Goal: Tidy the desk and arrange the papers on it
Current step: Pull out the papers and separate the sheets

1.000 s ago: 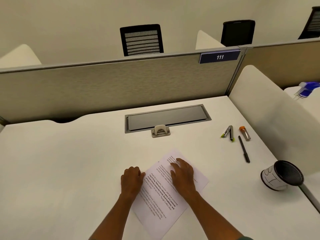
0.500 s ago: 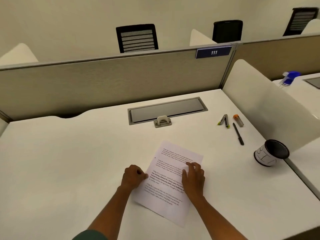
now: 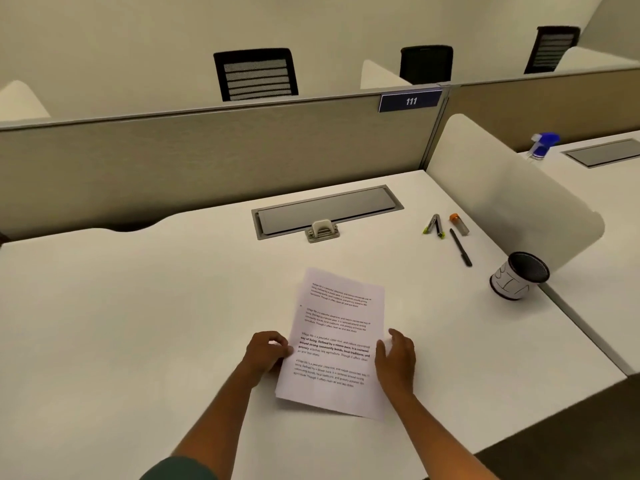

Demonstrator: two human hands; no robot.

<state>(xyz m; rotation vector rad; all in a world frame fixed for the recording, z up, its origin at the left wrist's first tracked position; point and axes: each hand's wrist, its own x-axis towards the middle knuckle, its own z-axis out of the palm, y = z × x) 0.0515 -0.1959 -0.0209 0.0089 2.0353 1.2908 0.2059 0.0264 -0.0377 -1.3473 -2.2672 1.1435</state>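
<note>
The printed papers (image 3: 337, 341) lie flat on the desk (image 3: 138, 306), long axis running nearly straight away from the person. The left hand (image 3: 266, 351), fingers curled, pinches their left edge; the right hand (image 3: 396, 355), open, rests against their right edge, equally near.

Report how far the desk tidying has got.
Done: the printed papers lie in one stack near the desk's front edge. In hand: left hand and right hand flank its sides, squaring it. Left: black pen, highlighters and orange-capped tube lie loose beside the tipped mesh cup.
</note>
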